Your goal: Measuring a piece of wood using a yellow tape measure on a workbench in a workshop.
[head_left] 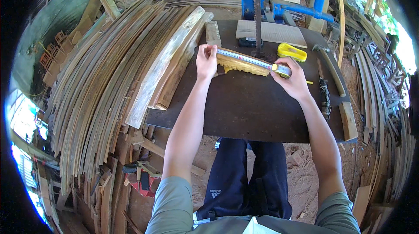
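Note:
A short, yellowish carved piece of wood (242, 65) lies on the dark bandsaw table (253, 107). A tape measure blade (244, 58) is stretched along its top edge. My left hand (206, 61) pins the free end of the blade at the wood's left end. At the wood's right end, my right hand (293, 78) grips the yellow tape measure case (281, 69). The bandsaw blade (257, 16) stands upright just behind the wood.
A yellow plastic handle-shaped thing (291, 51) and a flat board (271, 32) lie behind the wood. A hammer (330, 66) and a rope-wrapped tool (324, 92) rest at the table's right. Long curved planks (113, 81) are stacked to the left. Wood scraps cover the dirt floor.

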{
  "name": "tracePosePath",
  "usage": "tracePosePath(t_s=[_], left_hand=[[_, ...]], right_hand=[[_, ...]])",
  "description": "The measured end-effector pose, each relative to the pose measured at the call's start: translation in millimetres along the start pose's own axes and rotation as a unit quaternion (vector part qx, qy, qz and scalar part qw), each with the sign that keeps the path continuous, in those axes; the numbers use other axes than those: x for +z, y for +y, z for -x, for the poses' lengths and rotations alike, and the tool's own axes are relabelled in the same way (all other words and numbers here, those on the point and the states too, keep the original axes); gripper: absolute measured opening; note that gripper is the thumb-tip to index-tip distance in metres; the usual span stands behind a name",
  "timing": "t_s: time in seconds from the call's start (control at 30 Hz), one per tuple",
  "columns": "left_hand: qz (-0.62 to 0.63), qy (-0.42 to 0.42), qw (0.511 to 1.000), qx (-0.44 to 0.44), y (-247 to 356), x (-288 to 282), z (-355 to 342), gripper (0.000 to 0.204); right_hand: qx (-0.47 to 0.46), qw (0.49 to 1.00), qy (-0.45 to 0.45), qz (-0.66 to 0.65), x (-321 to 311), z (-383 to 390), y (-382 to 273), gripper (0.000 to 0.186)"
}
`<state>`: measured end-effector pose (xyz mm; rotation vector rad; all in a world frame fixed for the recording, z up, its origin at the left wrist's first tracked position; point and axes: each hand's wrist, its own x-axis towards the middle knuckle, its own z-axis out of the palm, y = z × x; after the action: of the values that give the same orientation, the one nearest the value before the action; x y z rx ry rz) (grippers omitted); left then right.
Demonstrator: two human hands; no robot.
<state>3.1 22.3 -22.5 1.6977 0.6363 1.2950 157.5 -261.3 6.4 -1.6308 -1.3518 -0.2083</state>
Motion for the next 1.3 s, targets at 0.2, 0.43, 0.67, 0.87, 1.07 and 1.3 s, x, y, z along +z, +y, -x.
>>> tracePosePath(t_s=[0.2,0.43,0.67,0.87,1.07,1.3], left_hand=[[0.062,-0.013,0.998,0.012,-15.7,-15.1,-4.6,0.016],[0.058,-0.129,0.99,-0.016,0.1,-26.1,-10.8,0.016],[0.081,-0.242,0.962,-0.1,9.4,-34.2,-5.7,0.028],[0.067,-0.246,0.963,-0.083,9.1,-31.8,-4.8,0.027],[0.055,-0.242,0.963,-0.107,11.9,-31.7,-3.6,0.023],[0.065,-0.252,0.96,-0.104,15.2,-31.6,-1.5,0.02]], right_hand=[[0.008,0.999,0.031,-0.034,10.2,-0.1,-10.3,0.035],[0.046,0.996,0.068,0.017,3.2,1.2,5.2,0.038],[0.096,0.991,0.093,0.017,-5.2,-4.6,31.0,0.042],[0.104,0.989,0.1,0.04,-9.0,-5.1,21.7,0.047],[0.089,0.99,0.105,0.038,-6.8,-2.3,29.3,0.048],[0.087,0.989,0.115,0.028,-5.7,-1.6,25.3,0.044]])
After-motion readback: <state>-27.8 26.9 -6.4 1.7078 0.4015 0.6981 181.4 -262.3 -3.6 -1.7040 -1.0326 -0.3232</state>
